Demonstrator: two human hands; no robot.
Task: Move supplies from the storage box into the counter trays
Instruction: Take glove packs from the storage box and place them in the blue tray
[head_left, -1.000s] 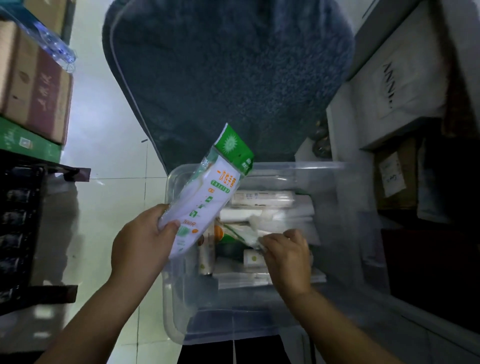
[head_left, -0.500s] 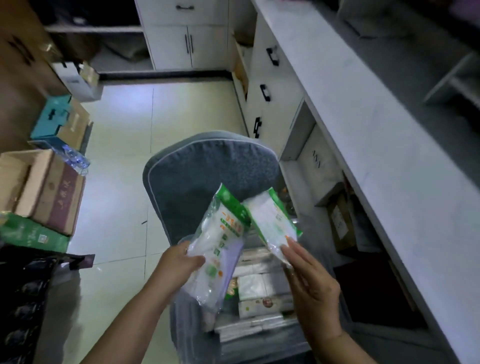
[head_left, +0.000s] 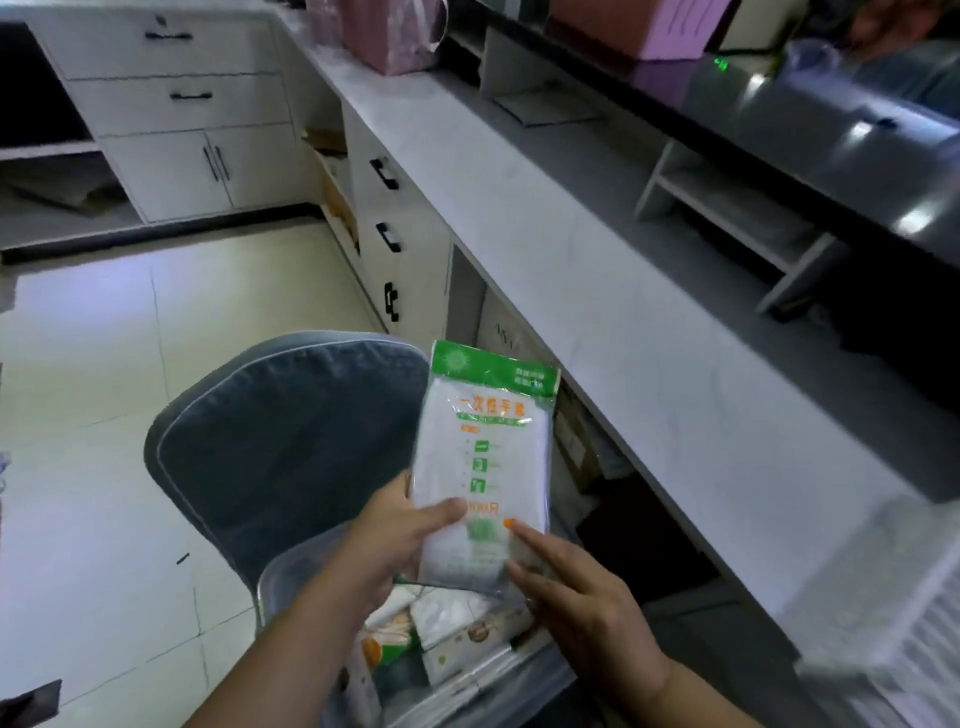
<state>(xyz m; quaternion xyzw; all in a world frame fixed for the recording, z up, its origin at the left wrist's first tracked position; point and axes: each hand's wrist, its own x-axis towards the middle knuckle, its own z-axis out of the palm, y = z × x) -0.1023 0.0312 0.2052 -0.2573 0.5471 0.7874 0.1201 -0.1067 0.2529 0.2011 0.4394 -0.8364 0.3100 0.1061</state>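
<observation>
A white glove packet with a green header stands upright above the clear storage box. My left hand grips its lower left edge, thumb across the front. My right hand lies against the lower right corner with straight fingers, index tip on the front. Whether a second packet sits behind the first I cannot tell. More packets and small cartons lie in the box beneath my hands. A pale ribbed tray shows blurred on the counter at the right.
The box rests on a blue-grey cushioned chair. A long white counter runs along the right, with a low white shelf unit and pink boxes on it. White cabinets and drawers stand behind; tiled floor lies left.
My head has lifted from the box toward the counter. The two packets, one in each hand, have come together into one upright stack in front of me, raised higher above the box.
</observation>
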